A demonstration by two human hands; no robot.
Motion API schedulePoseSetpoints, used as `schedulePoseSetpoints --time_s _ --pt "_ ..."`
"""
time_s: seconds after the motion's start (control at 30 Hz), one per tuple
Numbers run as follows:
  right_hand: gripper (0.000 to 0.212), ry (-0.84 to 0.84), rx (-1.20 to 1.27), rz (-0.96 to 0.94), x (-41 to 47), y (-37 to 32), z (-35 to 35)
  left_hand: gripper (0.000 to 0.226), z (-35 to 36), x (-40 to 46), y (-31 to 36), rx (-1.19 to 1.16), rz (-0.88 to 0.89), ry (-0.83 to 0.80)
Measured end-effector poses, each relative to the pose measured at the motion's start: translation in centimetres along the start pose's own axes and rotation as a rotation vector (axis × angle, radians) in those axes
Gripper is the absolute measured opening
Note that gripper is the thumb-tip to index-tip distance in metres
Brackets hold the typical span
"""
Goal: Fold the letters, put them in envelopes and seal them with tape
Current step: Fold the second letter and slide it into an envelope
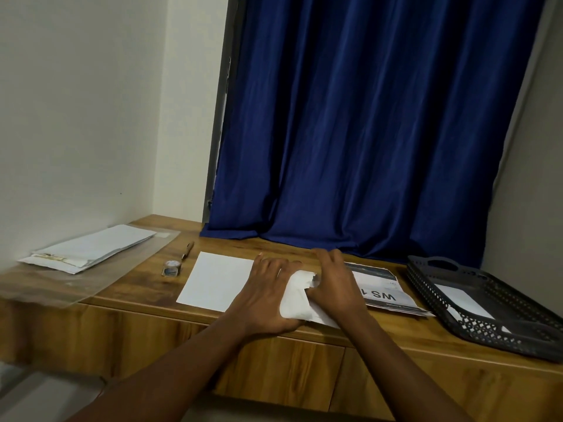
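A white envelope (295, 303) lies near the front edge of the wooden table (146, 287). My left hand (265, 290) holds its left end, thumb curled under the near edge. My right hand (335, 284) grips the envelope's torn-looking opening from the right. A white sheet (216, 281) lies flat just to the left, partly under my left hand. A small roll of clear tape (172, 267) stands left of the sheet. A stack of white envelopes (91, 249) rests on a clear plastic sleeve at the far left.
A printed sheet marked "WS" (384, 295) lies under and right of my right hand. A dark perforated tray (426, 272) holding white paper sits at the right edge. A pen (188, 249) lies behind the tape. A blue curtain (365, 132) hangs behind the table.
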State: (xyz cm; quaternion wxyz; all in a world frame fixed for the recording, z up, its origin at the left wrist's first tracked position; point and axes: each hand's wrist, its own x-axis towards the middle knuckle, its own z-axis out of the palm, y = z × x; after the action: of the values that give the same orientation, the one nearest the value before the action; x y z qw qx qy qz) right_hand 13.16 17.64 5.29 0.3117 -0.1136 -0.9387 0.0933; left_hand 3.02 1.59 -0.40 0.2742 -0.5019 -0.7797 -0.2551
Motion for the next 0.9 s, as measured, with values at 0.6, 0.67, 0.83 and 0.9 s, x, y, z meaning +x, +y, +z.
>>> schedulePoseSetpoints --time_s 0.6,0.67,0.83,0.9 --pt "0.034 -0.315 0.697 0.425 -7.5 6.6 -6.4 0.112 -0.7 0.3 0.5 0.055 -0.066 -0.062" --pt "0.025 -0.276 0.727 0.396 -7.4 6.6 -5.9 0.112 -0.7 0.2 0.5 0.054 -0.065 -0.061" --pt "0.019 -0.185 0.75 0.323 -5.8 4.6 -3.4 0.113 -0.8 0.2 0.5 0.051 -0.053 -0.059" --pt "0.013 -0.187 0.763 0.299 -5.3 3.6 -2.3 0.113 -0.8 0.2 0.5 0.056 -0.055 -0.059"
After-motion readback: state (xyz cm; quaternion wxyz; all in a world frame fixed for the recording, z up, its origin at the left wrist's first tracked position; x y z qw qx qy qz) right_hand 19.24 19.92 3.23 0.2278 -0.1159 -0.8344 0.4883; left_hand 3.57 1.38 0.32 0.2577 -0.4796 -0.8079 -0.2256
